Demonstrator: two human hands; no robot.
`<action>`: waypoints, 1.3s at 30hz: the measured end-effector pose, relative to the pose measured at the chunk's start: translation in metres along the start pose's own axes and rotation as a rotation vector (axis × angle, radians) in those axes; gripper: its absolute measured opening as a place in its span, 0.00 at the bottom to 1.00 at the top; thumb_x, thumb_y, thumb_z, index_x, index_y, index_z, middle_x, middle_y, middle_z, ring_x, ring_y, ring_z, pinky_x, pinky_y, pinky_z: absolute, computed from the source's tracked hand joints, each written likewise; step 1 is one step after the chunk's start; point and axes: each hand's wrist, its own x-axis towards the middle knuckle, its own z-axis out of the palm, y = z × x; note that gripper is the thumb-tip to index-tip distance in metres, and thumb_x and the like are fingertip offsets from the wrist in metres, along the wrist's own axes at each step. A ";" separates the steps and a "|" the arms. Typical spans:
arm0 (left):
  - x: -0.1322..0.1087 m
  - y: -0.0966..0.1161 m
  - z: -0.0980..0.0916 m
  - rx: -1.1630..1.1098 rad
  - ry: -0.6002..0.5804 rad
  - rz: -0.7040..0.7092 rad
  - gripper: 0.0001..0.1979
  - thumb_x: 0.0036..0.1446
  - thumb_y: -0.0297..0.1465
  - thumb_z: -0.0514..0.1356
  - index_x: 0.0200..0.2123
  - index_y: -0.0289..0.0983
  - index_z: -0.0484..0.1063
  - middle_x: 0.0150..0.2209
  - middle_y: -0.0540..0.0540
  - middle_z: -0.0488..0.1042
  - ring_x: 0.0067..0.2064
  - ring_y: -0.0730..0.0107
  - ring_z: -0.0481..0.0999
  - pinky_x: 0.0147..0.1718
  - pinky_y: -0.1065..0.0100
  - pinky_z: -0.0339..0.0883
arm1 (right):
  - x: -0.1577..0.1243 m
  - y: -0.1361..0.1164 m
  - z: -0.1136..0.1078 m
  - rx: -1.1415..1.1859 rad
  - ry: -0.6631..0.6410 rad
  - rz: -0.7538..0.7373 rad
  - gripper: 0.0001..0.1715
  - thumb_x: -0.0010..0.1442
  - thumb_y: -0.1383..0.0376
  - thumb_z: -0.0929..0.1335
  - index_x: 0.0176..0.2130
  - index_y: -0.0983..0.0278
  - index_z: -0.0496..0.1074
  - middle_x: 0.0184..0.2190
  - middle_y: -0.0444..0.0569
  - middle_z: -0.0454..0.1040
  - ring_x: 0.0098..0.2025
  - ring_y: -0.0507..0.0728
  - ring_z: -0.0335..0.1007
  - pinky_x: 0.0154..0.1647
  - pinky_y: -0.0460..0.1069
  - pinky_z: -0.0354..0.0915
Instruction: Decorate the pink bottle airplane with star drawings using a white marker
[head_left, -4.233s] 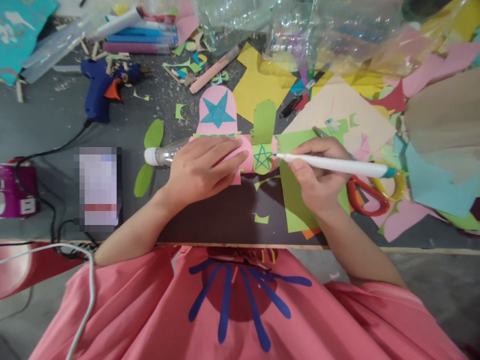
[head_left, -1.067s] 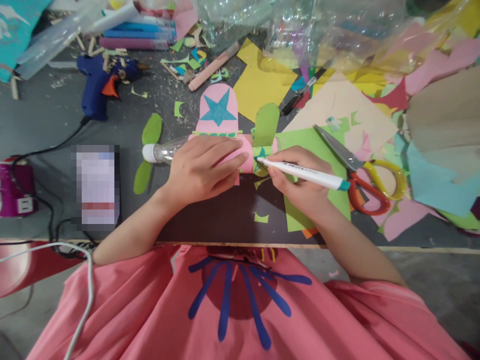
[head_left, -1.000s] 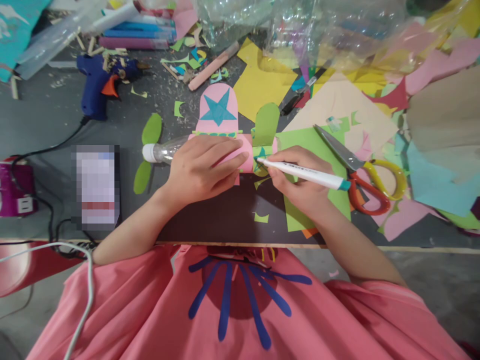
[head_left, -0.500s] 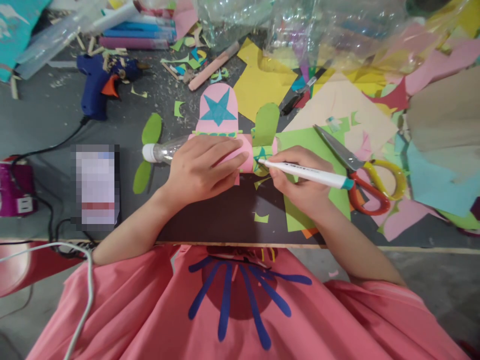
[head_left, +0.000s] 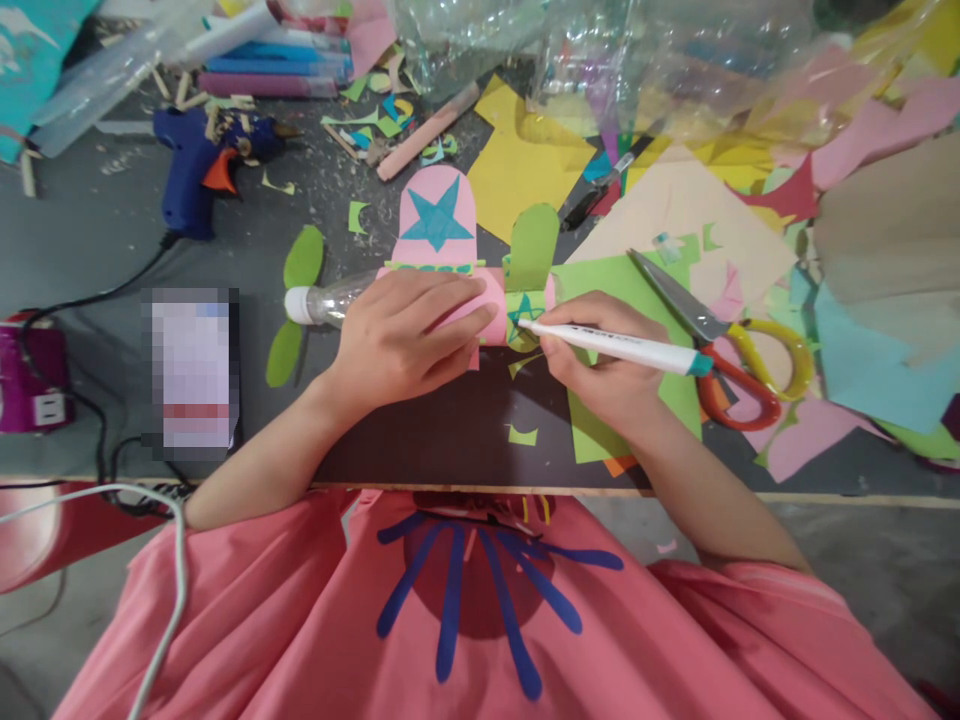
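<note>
A clear plastic bottle [head_left: 322, 306] lies on its side, wrapped in pink paper, with green paper blades at its white cap. My left hand [head_left: 405, 335] lies over the pink middle, fingers curved around it, holding the bottle. A pink paper wing [head_left: 438, 215] with a blue star sticks out beyond that hand. Between thumb and fingers, my right hand [head_left: 611, 350] grips a white marker [head_left: 622, 347] with a teal end. The marker's tip touches a teal star outline [head_left: 523, 315] on the green band near the bottle's base. A green paper fin [head_left: 533, 245] stands above the band.
Scissors [head_left: 705, 315] with red and yellow handles lie beside my right hand. At left are a blue glue gun [head_left: 191, 165] with a cord and a phone [head_left: 195, 370]. Markers [head_left: 274, 70], a craft knife [head_left: 600, 190], paper scraps and clear plastic fill the back and right.
The marker has shifted very slightly along the star outline, its teal end a touch lower. My left hand and the bottle stay put.
</note>
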 end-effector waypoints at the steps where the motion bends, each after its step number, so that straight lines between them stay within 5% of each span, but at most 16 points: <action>1: 0.000 0.000 0.000 0.001 -0.012 -0.005 0.07 0.66 0.31 0.59 0.46 0.42 0.75 0.45 0.48 0.85 0.47 0.63 0.85 0.41 0.63 0.80 | 0.000 0.000 0.000 0.003 0.002 0.002 0.08 0.61 0.70 0.72 0.37 0.55 0.76 0.28 0.43 0.81 0.28 0.55 0.78 0.28 0.49 0.75; 13: -0.004 0.000 0.002 -0.100 0.025 -0.015 0.11 0.65 0.28 0.60 0.50 0.39 0.75 0.48 0.44 0.83 0.50 0.62 0.83 0.46 0.62 0.77 | -0.002 -0.002 -0.001 0.013 -0.001 0.036 0.07 0.62 0.70 0.71 0.38 0.58 0.76 0.30 0.43 0.81 0.29 0.53 0.77 0.29 0.47 0.74; 21: -0.011 -0.002 0.000 -0.065 -0.217 -0.149 0.16 0.69 0.32 0.55 0.57 0.45 0.73 0.53 0.44 0.80 0.56 0.57 0.80 0.52 0.54 0.75 | -0.001 0.003 -0.002 0.073 0.125 0.044 0.04 0.64 0.65 0.71 0.40 0.57 0.78 0.31 0.44 0.81 0.29 0.53 0.79 0.29 0.48 0.75; 26: -0.008 -0.001 -0.004 -0.099 -0.287 -0.273 0.20 0.69 0.34 0.56 0.63 0.47 0.70 0.55 0.42 0.79 0.59 0.53 0.78 0.59 0.48 0.70 | -0.003 0.005 0.000 0.058 0.083 0.058 0.03 0.64 0.64 0.72 0.40 0.58 0.78 0.32 0.44 0.83 0.30 0.53 0.80 0.30 0.48 0.76; 30: -0.007 -0.004 -0.004 -0.033 -0.313 -0.235 0.21 0.70 0.35 0.55 0.64 0.44 0.69 0.55 0.40 0.78 0.59 0.51 0.77 0.55 0.49 0.72 | -0.004 0.006 -0.001 0.048 0.081 0.052 0.05 0.63 0.66 0.72 0.41 0.58 0.79 0.34 0.44 0.84 0.33 0.53 0.82 0.33 0.48 0.77; 39: -0.007 -0.006 -0.002 0.094 -0.129 -0.065 0.16 0.67 0.34 0.59 0.56 0.43 0.74 0.48 0.41 0.80 0.48 0.55 0.81 0.42 0.55 0.75 | -0.003 0.008 0.001 0.066 0.092 0.014 0.07 0.64 0.67 0.72 0.43 0.57 0.78 0.35 0.44 0.83 0.33 0.53 0.82 0.32 0.47 0.77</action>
